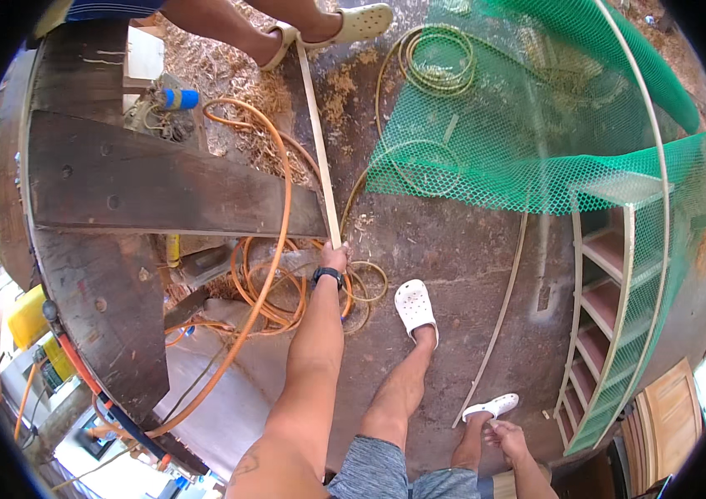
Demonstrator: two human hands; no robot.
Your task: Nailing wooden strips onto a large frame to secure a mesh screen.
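Observation:
My left hand (335,256), with a dark watch on the wrist, is closed round the near end of a long, narrow wooden strip (320,141). The strip runs away from me over the floor, its far end beside another person's beige clogs (361,23). Low on the right, my right hand (507,441) hangs in front of one of my white clogs (493,407). Its fingers are loosely bent and a little apart, with nothing visible in them. My other white clog (415,306) is planted ahead on the dark floor.
An orange hose (285,195) loops at left beside a dark wooden table (187,179). Green mesh (519,141) spreads at far right, partly over a shelved wooden frame (602,303). A thin curved strip (498,324) and a coiled hose (440,60) lie on the floor. Wood shavings (203,62) are scattered far left.

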